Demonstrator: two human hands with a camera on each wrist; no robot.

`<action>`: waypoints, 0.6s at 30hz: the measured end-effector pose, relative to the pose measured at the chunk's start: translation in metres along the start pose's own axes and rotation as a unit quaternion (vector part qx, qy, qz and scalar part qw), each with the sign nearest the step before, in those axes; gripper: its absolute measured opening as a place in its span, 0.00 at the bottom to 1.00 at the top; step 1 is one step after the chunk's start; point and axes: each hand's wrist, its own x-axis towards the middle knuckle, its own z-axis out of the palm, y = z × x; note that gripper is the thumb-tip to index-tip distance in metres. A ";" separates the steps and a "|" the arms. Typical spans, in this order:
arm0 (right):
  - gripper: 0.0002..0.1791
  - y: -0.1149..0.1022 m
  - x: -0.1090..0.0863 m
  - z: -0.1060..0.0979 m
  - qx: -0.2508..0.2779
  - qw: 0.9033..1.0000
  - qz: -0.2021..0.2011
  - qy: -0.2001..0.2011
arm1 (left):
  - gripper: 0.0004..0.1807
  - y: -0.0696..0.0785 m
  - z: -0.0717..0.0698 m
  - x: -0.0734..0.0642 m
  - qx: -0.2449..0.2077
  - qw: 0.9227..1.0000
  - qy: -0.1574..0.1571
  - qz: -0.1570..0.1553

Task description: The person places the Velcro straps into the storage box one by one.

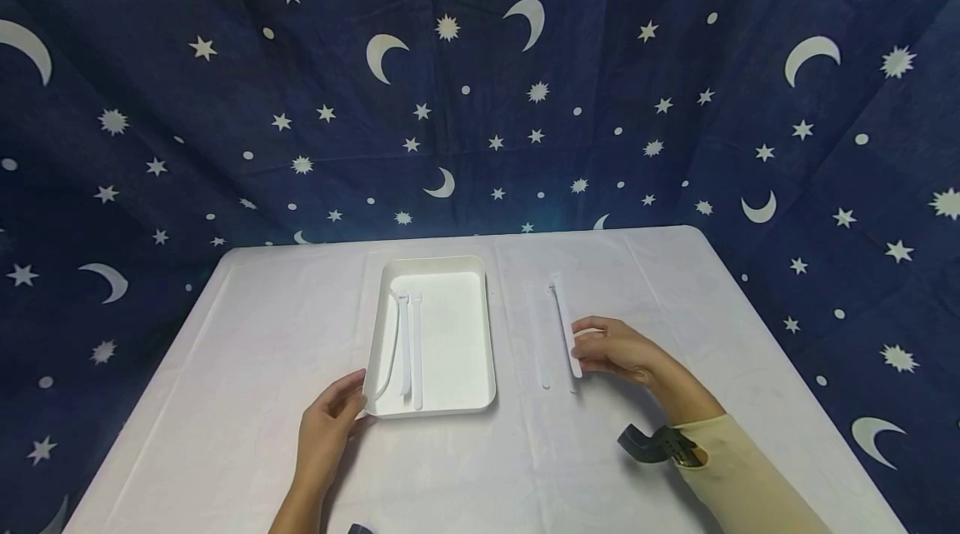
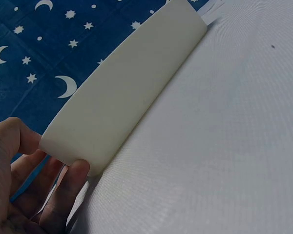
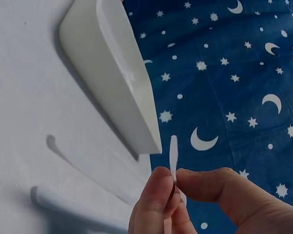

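Observation:
My left hand (image 1: 327, 426) grips the near left corner of a shallow white rectangular tray (image 1: 468, 411), thumb against its outer wall (image 2: 122, 87) in the left wrist view. Inside, along the tray's left side, lie slim white sticks (image 1: 417, 351), one of them curved. Right of the tray, my right hand (image 1: 617, 348) pinches a slim white stick (image 1: 566, 330) between thumb and fingers. Its rounded end (image 3: 174, 146) shows above the fingertips in the right wrist view. The stick's exact kind cannot be told. Another pale stick (image 1: 538, 338) lies on the table to the left of this hand.
A white cloth covers the table (image 1: 247, 401). Beneath the held stick, the end of one more stick (image 1: 573, 390) shows on the cloth. A dark blue curtain (image 1: 337, 67) with moons and stars hangs behind. A black wrist device (image 1: 660, 444) sits at the right sleeve.

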 end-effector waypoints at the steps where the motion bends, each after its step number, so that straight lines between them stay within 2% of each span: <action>1: 0.31 -0.001 0.001 0.001 0.001 1.000 -0.001 -0.003 | 0.20 0.000 0.000 0.000 -0.002 1.000 -0.001 -0.001; 18: 0.33 -0.015 0.013 0.032 0.013 1.000 -0.003 -0.026 | 0.20 -0.001 0.000 -0.001 0.006 1.000 0.005 0.002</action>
